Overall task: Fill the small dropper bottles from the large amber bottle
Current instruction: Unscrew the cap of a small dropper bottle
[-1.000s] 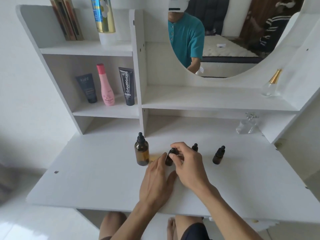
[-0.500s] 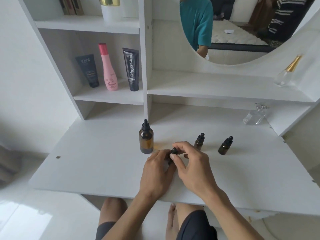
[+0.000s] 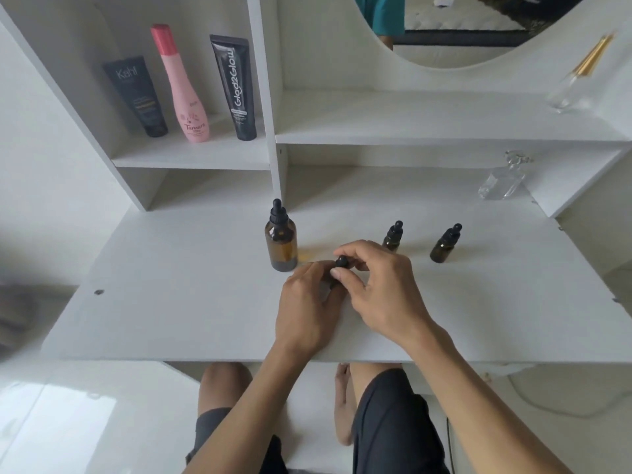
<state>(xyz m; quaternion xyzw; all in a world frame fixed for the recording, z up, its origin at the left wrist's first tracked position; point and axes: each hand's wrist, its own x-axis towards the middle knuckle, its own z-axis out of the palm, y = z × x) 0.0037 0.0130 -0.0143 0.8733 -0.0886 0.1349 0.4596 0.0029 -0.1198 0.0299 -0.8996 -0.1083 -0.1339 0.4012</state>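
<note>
head | both hands [image 3: 345,295] still on dropper bottle [image 3: 341,263] | view lower

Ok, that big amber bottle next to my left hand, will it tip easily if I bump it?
Probably somewhat. The big amber bottle stands tall and narrow with a dropper cap on top, so a sideways knock could topple it. It looks like glass, likely breakable and slick. Its flat base on the table should resist light nudges.
</note>
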